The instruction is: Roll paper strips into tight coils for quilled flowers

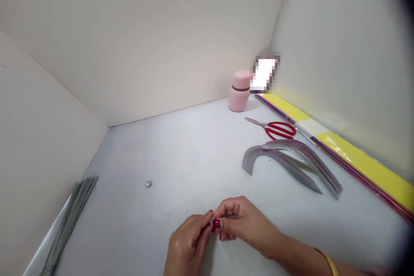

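Near the front edge of the view, my left hand [190, 239] and my right hand [237, 222] meet fingertip to fingertip above the table. Both are closed in a pinch around something tiny and pale, mostly hidden by the fingers, so its kind does not show. A small silvery, rounded piece [148, 184] lies by itself to the left of my hands. Curved grey-purple strips [296, 172] lie in a loose pile beyond my right hand. Red-handled scissors [274, 128] rest behind the strips, blades pointing left.
A pink flask [239, 91] stands at the back by the wall. Behind it leans a blurred-out bright rectangle [264, 74]. Long packs of coloured sheets [339, 151], yellow on top, lie along the right wall. A bundle of thin green-grey stems [69, 224] lies at the left edge.
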The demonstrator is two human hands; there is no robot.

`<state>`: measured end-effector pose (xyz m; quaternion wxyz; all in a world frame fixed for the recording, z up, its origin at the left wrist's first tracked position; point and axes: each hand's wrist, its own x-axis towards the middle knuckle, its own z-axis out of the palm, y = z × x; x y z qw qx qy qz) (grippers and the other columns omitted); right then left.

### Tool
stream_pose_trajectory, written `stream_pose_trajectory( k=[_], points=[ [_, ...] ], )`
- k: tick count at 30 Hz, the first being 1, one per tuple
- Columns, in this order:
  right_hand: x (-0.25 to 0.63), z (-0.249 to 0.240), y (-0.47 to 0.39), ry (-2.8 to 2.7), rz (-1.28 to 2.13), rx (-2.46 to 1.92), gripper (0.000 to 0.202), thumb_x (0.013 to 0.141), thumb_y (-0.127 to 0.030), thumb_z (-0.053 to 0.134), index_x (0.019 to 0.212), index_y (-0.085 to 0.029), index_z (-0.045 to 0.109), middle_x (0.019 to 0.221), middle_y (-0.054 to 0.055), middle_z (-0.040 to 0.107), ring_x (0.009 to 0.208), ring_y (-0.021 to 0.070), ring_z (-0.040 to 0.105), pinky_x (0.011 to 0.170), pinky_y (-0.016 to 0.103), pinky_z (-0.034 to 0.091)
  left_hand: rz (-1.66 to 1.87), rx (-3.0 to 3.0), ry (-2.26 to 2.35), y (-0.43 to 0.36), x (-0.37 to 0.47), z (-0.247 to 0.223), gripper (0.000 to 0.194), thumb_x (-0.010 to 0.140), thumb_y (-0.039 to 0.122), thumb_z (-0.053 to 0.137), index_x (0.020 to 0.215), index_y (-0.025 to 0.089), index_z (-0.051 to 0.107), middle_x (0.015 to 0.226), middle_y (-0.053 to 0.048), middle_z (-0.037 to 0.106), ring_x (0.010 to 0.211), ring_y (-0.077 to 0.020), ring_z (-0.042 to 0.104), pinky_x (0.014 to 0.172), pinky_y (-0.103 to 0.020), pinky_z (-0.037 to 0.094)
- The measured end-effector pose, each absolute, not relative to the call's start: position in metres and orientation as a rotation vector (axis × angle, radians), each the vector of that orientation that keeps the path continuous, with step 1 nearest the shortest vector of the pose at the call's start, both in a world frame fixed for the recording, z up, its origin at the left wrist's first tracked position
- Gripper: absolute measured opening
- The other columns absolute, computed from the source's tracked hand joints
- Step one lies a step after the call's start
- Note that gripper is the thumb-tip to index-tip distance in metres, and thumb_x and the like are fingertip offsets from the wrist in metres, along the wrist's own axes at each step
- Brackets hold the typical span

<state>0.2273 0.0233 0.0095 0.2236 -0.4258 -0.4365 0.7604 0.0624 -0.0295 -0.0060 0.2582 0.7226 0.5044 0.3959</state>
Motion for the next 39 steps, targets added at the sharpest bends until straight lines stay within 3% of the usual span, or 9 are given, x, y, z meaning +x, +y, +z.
stream_pose_trajectory(
  k=[5,10,24,31,39],
  points=[
    [0.228,0.009,0.024,-1.227,2.12,-1.1,0.03,0.07,-0.041,0.065,0.073,-0.011,0.063,0.063,0.002,0.064,0.051,0.0085,0.054,0.049,0.021,0.037,1.042,2.003,1.355,-0.028,0.061,-0.006,0.03,0.081,0.005,0.053,0.107,0.018,0.058,0.08,-0.003,0.07,0.072,-0.0113,0.066,0.066,-0.017,0.052],
    [0.229,0.009,0.025,-1.229,2.118,-1.107,0.032,0.068,-0.043,0.066,0.071,-0.011,0.063,0.059,0.002,0.064,0.048,0.008,0.053,0.048,0.02,0.036,1.071,2.037,1.336,-0.029,0.062,-0.007,0.029,0.08,0.004,0.053,0.105,0.018,0.059,0.079,-0.002,0.07,0.071,-0.0103,0.065,0.066,-0.016,0.052],
    [0.231,0.012,0.025,-1.361,2.034,-1.174,0.014,0.071,-0.024,0.061,0.064,-0.012,0.064,0.052,0.0,0.059,0.049,0.0093,0.051,0.05,0.021,0.038,1.11,2.101,1.309,-0.029,0.062,-0.01,0.028,0.08,0.004,0.054,0.105,0.017,0.058,0.078,-0.003,0.071,0.069,-0.0103,0.066,0.065,-0.015,0.052],
    [0.233,0.013,0.021,-1.788,1.63,-1.111,0.018,0.075,-0.018,0.053,0.07,-0.013,0.07,0.057,-0.001,0.058,0.055,0.0111,0.048,0.052,0.021,0.037,1.038,2.156,1.375,-0.029,0.06,-0.012,0.027,0.082,0.006,0.051,0.106,0.017,0.055,0.085,-0.005,0.072,0.075,-0.011,0.067,0.067,-0.016,0.053],
    [0.228,0.002,0.018,-1.67,1.682,-1.266,0.018,0.071,-0.015,0.05,0.068,-0.012,0.068,0.055,0.0,0.059,0.051,0.0108,0.05,0.049,0.021,0.038,1.007,2.195,1.429,-0.03,0.063,-0.015,0.024,0.083,0.006,0.049,0.103,0.017,0.055,0.079,-0.004,0.071,0.069,-0.0115,0.067,0.063,-0.017,0.053]
  ],
)
